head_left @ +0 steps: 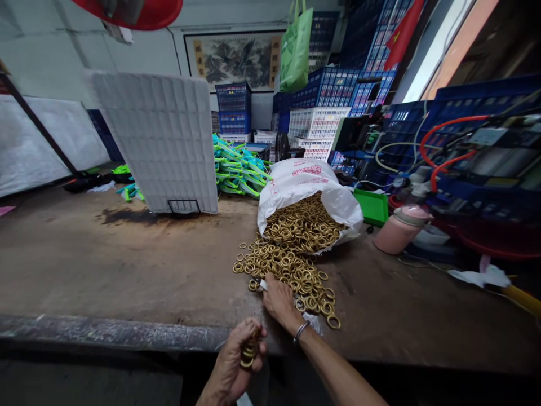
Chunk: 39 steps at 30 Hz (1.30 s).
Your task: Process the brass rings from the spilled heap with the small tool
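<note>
A stack of brass-coloured rings (249, 348) is gripped in my left hand (231, 361), just off the front edge of the table. My right hand (279, 301), with a metal bangle on its wrist, is at the near side of a spread of loose rings (281, 265). Its fingers are closed on a small dark-and-white object (259, 283) whose kind I cannot make out. More rings spill from the mouth of a white woven sack (300, 175) lying on its side behind. A crumpled clear scrap (311, 321) lies beside my right wrist.
On the brown table (76, 270) a white padded panel (158, 141) stands at the left in a black wire stand. Green and turquoise items (239, 166) are piled behind it. At the right are a green tray (372, 207) and a pink bottle (403, 225) near red hoses.
</note>
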Each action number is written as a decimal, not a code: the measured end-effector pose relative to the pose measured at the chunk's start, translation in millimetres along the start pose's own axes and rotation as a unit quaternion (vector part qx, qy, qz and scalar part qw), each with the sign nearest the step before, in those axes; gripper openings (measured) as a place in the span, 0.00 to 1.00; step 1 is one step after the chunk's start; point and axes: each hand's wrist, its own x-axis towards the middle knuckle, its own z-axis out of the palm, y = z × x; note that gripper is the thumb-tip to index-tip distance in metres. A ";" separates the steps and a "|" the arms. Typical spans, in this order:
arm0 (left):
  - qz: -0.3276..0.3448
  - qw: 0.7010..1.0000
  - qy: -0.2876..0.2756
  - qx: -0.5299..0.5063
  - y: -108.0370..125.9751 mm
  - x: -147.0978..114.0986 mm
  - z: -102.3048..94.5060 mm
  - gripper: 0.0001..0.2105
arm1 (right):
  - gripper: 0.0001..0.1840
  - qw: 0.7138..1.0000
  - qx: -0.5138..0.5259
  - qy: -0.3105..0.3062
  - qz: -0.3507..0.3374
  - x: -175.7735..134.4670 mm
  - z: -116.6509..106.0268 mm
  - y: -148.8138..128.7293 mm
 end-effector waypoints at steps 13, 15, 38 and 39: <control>-0.003 0.999 0.025 0.021 1.7 4.1 -0.5 0.10 | 0.10 0.995 0.067 0.013 -0.066 9.1 1.6 -4.9; 0.007 0.999 0.035 0.040 0.4 5.6 -1.9 0.11 | 0.10 0.995 0.072 0.015 -0.063 10.0 1.3 -4.0; 0.178 0.928 0.100 0.313 5.6 9.3 16.4 0.16 | 0.10 0.890 0.450 -0.061 -0.045 -45.1 -24.8 -7.0; 0.178 0.925 0.096 0.323 6.4 7.8 17.2 0.16 | 0.10 0.893 0.444 -0.060 -0.045 -44.9 -25.3 -7.1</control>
